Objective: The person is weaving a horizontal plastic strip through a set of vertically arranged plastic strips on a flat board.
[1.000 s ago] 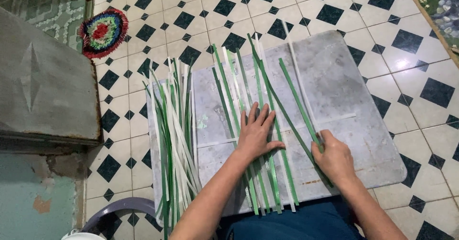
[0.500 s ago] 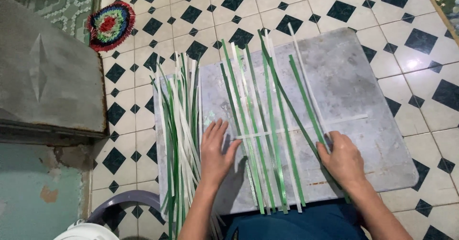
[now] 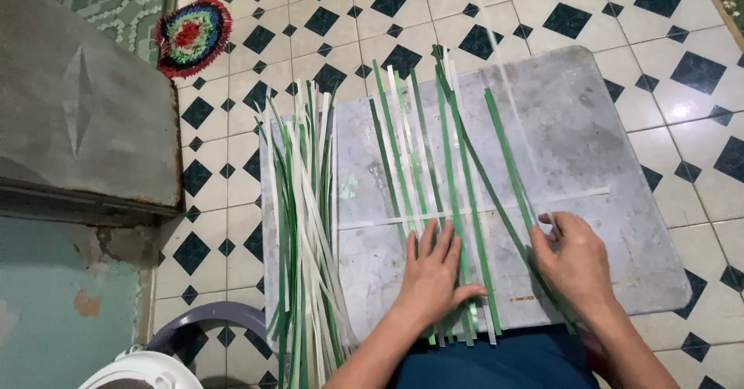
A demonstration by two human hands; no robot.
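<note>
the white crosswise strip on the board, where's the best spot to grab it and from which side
Probably its free right end. The white crosswise strip lies flat across the grey board, threaded through the upright green strips at mid-length, so the middle is pinned. The right hand sits just below that bare end; a fingertip pinch from the right edge, lifting the thin tip, seems easiest. The left hand presses the green strips down.

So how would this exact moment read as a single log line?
left hand: flat on laid-out strips | right hand: fingering rightmost green strip | grey board on tiled floor | spare strip pile at board's left
</note>
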